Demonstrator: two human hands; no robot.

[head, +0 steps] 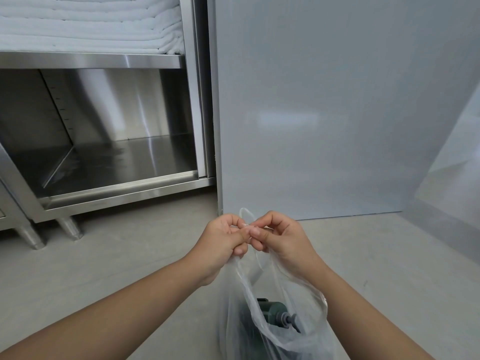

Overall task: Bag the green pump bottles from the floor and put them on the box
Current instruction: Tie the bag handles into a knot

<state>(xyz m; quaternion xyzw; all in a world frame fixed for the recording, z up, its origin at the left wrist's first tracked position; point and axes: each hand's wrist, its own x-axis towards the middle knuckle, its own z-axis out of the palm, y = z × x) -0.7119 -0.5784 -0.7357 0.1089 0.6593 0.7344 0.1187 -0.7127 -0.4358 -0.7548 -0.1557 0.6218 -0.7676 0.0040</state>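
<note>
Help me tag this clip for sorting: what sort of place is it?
Probably a back-of-house storage or linen room, perhaps in a hotel or laundry. A stainless steel cabinet on metal legs holds stacked white towels on its upper shelf, above a bare concrete floor and beside a plain grey panel.

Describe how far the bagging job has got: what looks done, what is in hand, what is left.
Done: a green pump bottle already sits inside the clear plastic bag. In hand: the left hand and right hand pinch the bag's handles together above it. Left: putting the bag on the box, which is not in view.
</note>
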